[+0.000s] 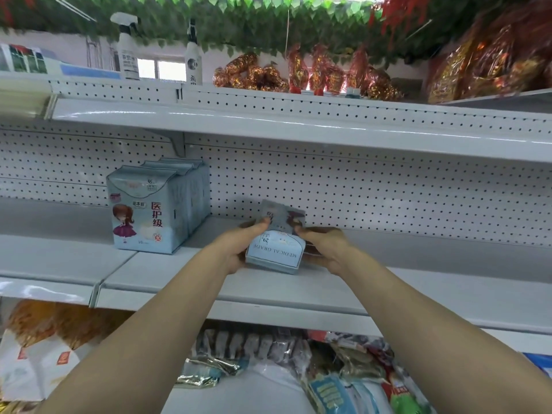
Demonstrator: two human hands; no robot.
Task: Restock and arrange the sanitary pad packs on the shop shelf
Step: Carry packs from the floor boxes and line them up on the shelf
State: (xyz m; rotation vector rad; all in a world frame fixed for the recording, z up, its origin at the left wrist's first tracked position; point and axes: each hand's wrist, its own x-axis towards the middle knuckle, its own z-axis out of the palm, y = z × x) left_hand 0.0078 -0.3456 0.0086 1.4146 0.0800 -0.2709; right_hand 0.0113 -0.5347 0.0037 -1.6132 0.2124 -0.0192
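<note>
Pack is down on the shelf, right of the standing row with a gap between, lettering upside down to me. That's why I've got it from both sides: I reckon it needs turning and standing up to match the row's front. Left hand grips the left edge, fingers curled, thumb over the top. Right hand grips the right edge, fingers bent round it. Neither is wide open. There may be a second pack behind this one; I can't tell.
</note>
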